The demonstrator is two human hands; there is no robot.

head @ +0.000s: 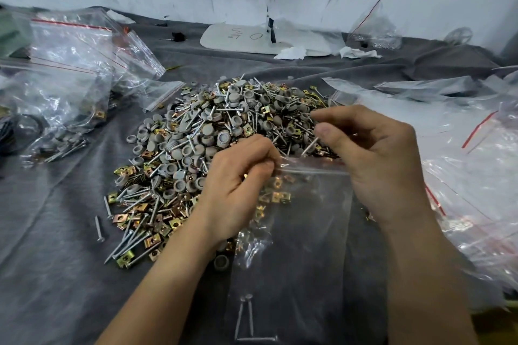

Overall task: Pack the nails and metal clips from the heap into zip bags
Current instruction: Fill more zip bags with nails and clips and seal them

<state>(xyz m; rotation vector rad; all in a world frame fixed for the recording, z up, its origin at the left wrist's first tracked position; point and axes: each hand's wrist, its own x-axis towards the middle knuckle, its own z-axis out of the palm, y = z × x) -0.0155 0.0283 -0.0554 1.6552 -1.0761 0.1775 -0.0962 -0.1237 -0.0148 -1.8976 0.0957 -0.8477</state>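
We pinch the limp, slippery bag [294, 232] at its stiffer rim with the left hand [238, 185], right hand [372, 159] fingers [325, 129] nipping a nail [309, 146] just above.

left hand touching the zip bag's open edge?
Touching. The head view shows the left hand with its fingers pinching the top edge of the zip bag, no gap visible between them.

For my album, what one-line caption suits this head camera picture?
Two hands hold a clear zip bag open beside the heap; the right hand pinches a nail at its mouth.
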